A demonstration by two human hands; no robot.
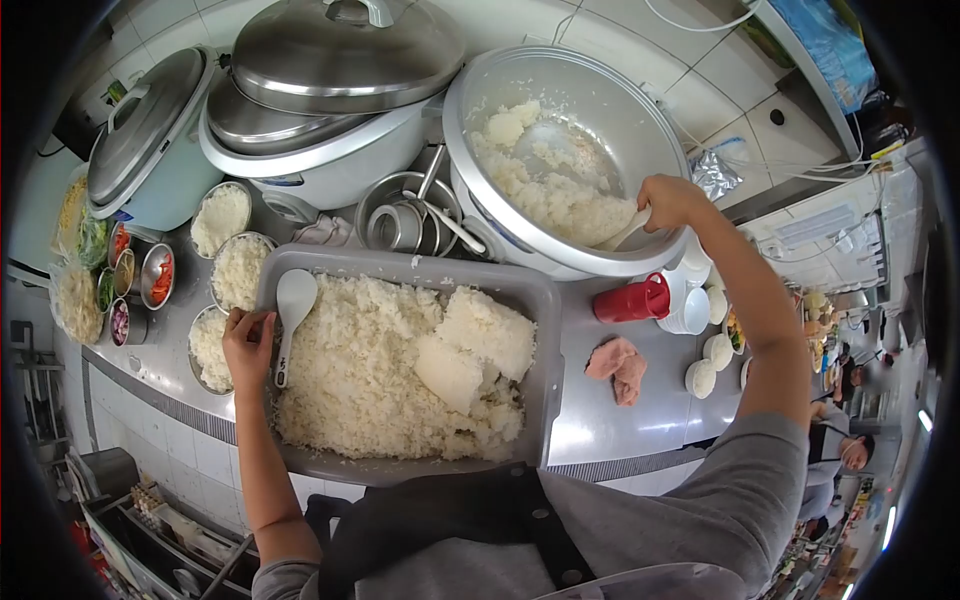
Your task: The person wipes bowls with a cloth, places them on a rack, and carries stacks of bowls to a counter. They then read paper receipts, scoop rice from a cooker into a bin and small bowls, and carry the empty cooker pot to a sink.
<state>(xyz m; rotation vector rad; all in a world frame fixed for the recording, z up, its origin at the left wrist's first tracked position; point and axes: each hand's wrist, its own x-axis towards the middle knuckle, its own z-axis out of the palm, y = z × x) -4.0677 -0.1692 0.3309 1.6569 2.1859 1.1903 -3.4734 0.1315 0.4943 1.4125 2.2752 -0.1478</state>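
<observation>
My right hand [672, 203] is closed around the handle of a white rice paddle [630, 232]. The paddle's blade dips into cooked rice [540, 195] inside the large rice cooker [468, 165], near its right wall. My left hand [248, 347] grips the left rim of a grey plastic tub [400, 263], fingertips bent over the edge. Loose rice [350, 370] fills this tub, with compact slabs of rice [487, 335] on its right side. A second white paddle [296, 298] lies along the tub's left inner wall, close to my left hand.
Left of the tub stand bowls of rice [240, 270] and small containers of cut vegetables [158, 275]. Lidded cookers [310, 150] stand behind. A metal pot with utensils [408, 215] sits beside the open cooker. To the right are a red jug [632, 298], a pink cloth [618, 368] and white bowls [700, 378].
</observation>
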